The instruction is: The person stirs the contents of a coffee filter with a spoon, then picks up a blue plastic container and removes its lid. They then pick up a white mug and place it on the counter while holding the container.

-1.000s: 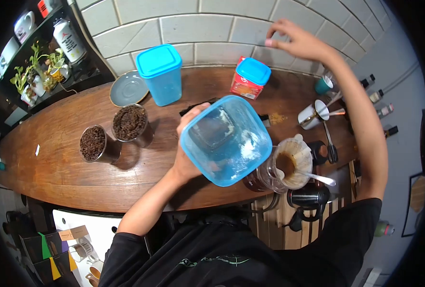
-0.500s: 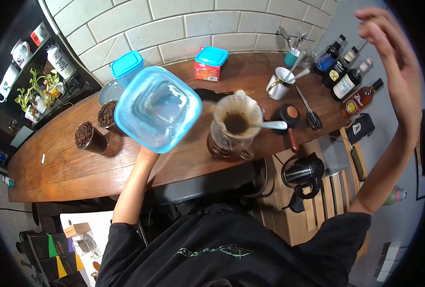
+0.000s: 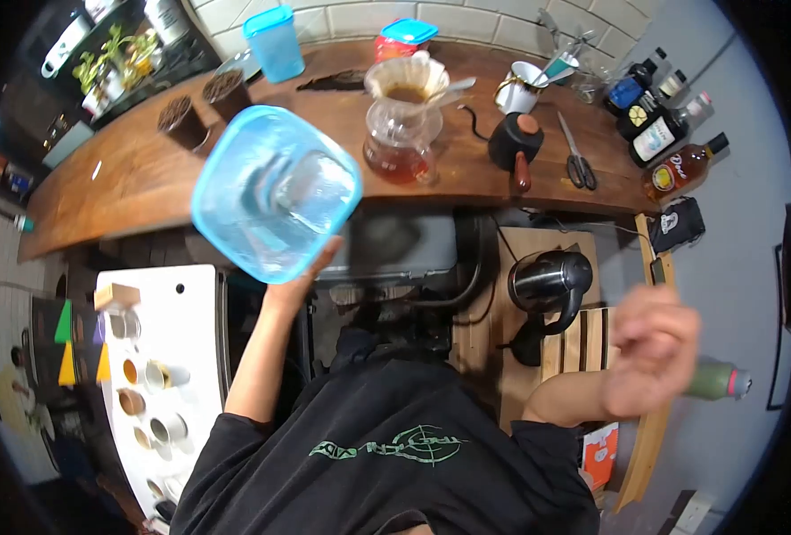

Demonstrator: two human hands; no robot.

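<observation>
My left hand [image 3: 299, 287] grips a translucent blue plastic container [image 3: 266, 201] from below and holds it up, its open mouth towards me. Most of my fingers are hidden behind it. My right hand [image 3: 654, 352] is in the air at the right, its fingers bent and smeared by motion, close to a green bottle [image 3: 714, 381]. On the counter past the container stands a glass coffee server [image 3: 400, 160] with reddish-brown liquid. A dripper with a paper filter [image 3: 406, 78] sits on top, with a spoon [image 3: 453, 87] across its rim.
Two cups of coffee grounds [image 3: 183, 125] stand left on the wooden counter [image 3: 101, 196]. A lidded blue container [image 3: 273, 45] is at the back. Right are a black kettle with a wooden handle [image 3: 515, 143], scissors [image 3: 576, 156] and several bottles [image 3: 685, 169]. An electric kettle [image 3: 542, 281] stands lower.
My right hand has come down from the upper right, its fingers now bent. My left hand still holds the container, now tilted differently. The view has shifted downward, showing more cups at lower left.
</observation>
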